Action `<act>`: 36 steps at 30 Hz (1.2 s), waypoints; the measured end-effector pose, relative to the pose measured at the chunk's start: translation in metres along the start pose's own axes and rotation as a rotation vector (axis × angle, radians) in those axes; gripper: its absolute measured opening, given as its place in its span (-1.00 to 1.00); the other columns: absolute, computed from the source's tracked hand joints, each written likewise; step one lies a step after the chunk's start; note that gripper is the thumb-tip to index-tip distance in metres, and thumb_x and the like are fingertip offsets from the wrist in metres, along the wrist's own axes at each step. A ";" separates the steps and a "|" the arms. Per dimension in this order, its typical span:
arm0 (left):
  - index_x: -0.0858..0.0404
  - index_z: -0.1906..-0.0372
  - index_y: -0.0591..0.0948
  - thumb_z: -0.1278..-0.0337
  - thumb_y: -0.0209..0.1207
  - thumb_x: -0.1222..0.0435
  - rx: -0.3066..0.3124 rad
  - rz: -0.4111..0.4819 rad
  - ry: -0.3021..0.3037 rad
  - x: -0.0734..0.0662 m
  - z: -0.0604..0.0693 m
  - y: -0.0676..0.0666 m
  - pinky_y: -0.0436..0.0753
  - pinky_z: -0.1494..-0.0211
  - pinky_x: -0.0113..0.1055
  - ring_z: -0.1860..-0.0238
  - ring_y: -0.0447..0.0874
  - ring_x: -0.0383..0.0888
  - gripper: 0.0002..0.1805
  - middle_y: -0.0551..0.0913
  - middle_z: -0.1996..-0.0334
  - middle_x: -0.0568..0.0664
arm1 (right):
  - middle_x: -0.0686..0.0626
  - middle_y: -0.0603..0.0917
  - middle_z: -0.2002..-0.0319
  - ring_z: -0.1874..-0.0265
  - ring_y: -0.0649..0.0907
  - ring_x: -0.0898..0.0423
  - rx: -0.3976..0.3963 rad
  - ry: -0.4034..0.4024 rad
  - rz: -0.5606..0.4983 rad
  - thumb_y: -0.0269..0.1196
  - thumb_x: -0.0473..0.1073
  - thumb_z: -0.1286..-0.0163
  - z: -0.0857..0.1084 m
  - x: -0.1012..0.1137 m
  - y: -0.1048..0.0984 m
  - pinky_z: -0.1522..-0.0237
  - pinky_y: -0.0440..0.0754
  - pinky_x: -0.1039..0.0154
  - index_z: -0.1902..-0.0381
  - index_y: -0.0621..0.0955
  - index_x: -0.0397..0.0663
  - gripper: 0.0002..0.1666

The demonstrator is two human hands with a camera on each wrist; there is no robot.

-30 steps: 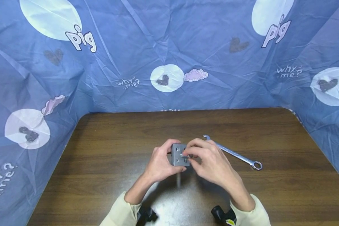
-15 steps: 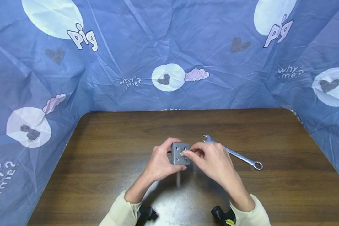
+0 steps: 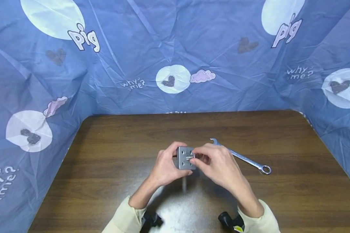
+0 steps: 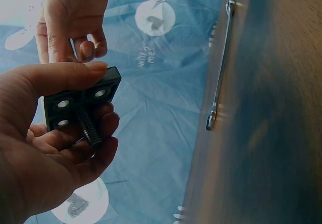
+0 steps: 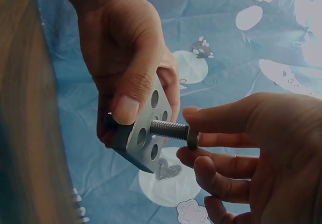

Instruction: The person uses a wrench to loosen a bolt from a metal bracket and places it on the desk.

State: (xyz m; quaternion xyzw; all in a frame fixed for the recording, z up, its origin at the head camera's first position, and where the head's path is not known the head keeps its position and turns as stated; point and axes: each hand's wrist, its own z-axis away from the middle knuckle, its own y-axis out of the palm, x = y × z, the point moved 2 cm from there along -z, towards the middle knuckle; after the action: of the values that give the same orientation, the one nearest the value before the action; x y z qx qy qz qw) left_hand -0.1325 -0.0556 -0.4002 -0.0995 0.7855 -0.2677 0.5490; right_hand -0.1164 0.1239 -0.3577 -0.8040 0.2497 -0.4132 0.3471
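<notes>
Parted more widely than half a second ago in the head view, the right hand's (image 3: pixel 217 161) fingertips bare more of the bolt (image 3: pixel 189 158), suggesting a fresh grip. The left hand (image 3: pixel 166 166) clasps the metal plate (image 3: pixel 182 158) above the table (image 3: pixel 119 139). The left wrist view shows a threaded end, seemingly the same bolt's, projecting from the plate's other side. In the right wrist view, the right fingers curl round the bolt's head, well apart from the plate, so it seems only partway through.
</notes>
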 end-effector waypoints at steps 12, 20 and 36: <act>0.29 -0.09 0.54 0.51 0.59 0.40 -0.004 -0.002 0.035 -0.001 0.000 0.002 0.70 0.11 -0.04 0.20 0.82 0.01 -0.21 0.82 0.27 0.11 | 0.08 0.77 0.34 0.52 0.58 0.33 -0.010 -0.079 -0.010 0.52 -0.25 -0.04 0.003 -0.001 -0.002 0.44 0.49 0.43 0.23 0.78 -0.03 -0.73; 0.24 -0.10 0.55 0.52 0.60 0.38 0.000 -0.010 0.012 -0.001 0.000 0.002 0.65 0.10 -0.29 0.19 0.82 -0.02 -0.19 0.82 0.27 0.08 | 0.02 0.75 0.28 0.49 0.64 0.30 -0.009 -0.128 -0.064 0.47 -0.40 0.01 0.003 0.000 -0.002 0.41 0.60 0.39 0.28 0.78 -0.07 -0.72; 0.22 -0.09 0.55 0.53 0.60 0.37 -0.010 -0.012 0.020 0.000 0.000 0.000 0.62 0.11 -0.33 0.19 0.83 -0.03 -0.20 0.83 0.27 0.07 | 0.07 0.74 0.22 0.40 0.66 0.28 -0.020 -0.183 0.002 0.50 -0.37 0.02 0.002 0.000 -0.002 0.24 0.60 0.24 0.21 0.77 0.02 -0.64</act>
State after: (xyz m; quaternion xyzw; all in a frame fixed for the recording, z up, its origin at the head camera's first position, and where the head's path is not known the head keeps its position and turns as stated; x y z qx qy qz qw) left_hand -0.1321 -0.0557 -0.4000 -0.1042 0.7917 -0.2678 0.5391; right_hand -0.1148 0.1255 -0.3571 -0.8414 0.2219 -0.3352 0.3611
